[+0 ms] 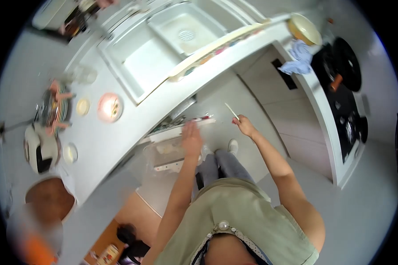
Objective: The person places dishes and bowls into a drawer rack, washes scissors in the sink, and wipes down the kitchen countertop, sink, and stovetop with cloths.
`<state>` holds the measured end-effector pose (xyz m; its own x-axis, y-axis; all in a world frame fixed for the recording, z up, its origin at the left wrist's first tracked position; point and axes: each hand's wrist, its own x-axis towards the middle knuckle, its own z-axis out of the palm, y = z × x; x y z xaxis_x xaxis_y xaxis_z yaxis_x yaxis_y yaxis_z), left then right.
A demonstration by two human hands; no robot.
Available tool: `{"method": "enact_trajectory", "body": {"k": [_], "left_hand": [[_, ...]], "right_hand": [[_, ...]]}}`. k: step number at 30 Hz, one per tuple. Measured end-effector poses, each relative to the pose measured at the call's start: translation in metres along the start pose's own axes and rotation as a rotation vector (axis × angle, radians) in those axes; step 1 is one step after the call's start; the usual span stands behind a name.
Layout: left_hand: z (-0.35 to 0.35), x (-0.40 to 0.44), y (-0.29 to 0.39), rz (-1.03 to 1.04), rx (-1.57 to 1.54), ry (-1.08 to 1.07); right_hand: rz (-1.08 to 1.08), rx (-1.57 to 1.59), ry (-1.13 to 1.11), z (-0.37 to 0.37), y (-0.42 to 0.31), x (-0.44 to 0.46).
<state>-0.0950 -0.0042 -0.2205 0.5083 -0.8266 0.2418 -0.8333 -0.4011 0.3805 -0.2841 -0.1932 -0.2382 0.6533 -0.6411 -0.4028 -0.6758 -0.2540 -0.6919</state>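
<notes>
the right hand (244,126) is closed around a slim pale stick (231,111), held out above the floor (216,92). the left hand (192,139), blurred, is by an open drawer (167,134) with utensils (177,122) inside; i can't tell its grip. a round pink bowl (110,107) with something small in it sits on the smooth white counter (104,150).

White counter (99,150), pale cabinets (292,117) — light grey floor (223,90).
</notes>
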Motion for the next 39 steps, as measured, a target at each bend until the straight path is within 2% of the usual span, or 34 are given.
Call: {"method": "enact_trajectory", "body": {"k": [3,6,8,10,13,16,17,19,21,23,25,27,30,34,35,38,39], "left_hand": [[-0.009,0.027,0.023,-0.048,0.181,-0.064],[-0.01,0.028,0.066,0.087,-0.007,-0.097],[-0.004,0.006,0.106,0.124,-0.412,-0.446],[0.009,-0.014,0.151,-0.08,-0.835,-0.978],[-0.01,-0.024,0.213,-0.497,-1.366,-1.362],[0.011,-0.022,0.236,-0.423,-1.297,-1.425],[0.017,-0.021,0.246,-0.437,-1.215,-1.412],[0.023,-0.022,0.266,-0.47,-1.045,-1.376],[0.04,-0.027,0.275,-0.452,-0.865,-1.292],[0.043,-0.025,0.285,-0.456,-0.758,-1.22],[0.038,-0.03,0.288,-0.508,-0.741,-1.214],[0.037,-0.036,0.297,-0.548,-0.759,-1.226],[0.018,-0.048,0.319,-0.567,-0.737,-1.247],[-0.002,-0.052,0.359,-0.481,-0.565,-1.295],[-0.006,-0.053,0.365,-0.453,-0.499,-1.312],[0.008,-0.056,0.377,-0.198,-0.323,-1.218],[0.009,-0.054,0.388,-0.116,-0.274,-1.195]], "right_hand": [[0.23,0.334,-0.04,-0.052,-0.022,-0.05],[0.193,0.89,-0.001,-0.071,-0.015,-0.081],[0.108,1.305,0.105,-0.072,-0.008,-0.094],[0.016,1.656,0.182,-0.071,0.007,-0.103],[-0.109,1.835,0.217,-0.073,0.046,-0.12],[0.038,1.785,0.291,-0.105,0.059,-0.162],[0.023,1.785,0.169,-0.11,0.08,-0.178],[0.57,1.165,0.203,-0.117,0.13,-0.225],[1.085,-0.033,0.0,-0.127,0.194,-0.265],[0.761,0.103,0.634,-0.1,0.342,-0.292],[0.799,0.331,0.974,-0.148,0.371,-0.338],[0.577,0.331,1.218,-0.196,0.392,-0.376],[0.641,0.602,1.144,-0.225,0.439,-0.387],[0.759,0.338,1.098,-0.24,0.442,-0.38],[0.753,0.213,1.264,-0.23,0.459,-0.367],[0.932,0.287,1.118,-0.233,0.442,-0.366],[0.933,0.286,1.187,-0.229,0.435,-0.363]]}}
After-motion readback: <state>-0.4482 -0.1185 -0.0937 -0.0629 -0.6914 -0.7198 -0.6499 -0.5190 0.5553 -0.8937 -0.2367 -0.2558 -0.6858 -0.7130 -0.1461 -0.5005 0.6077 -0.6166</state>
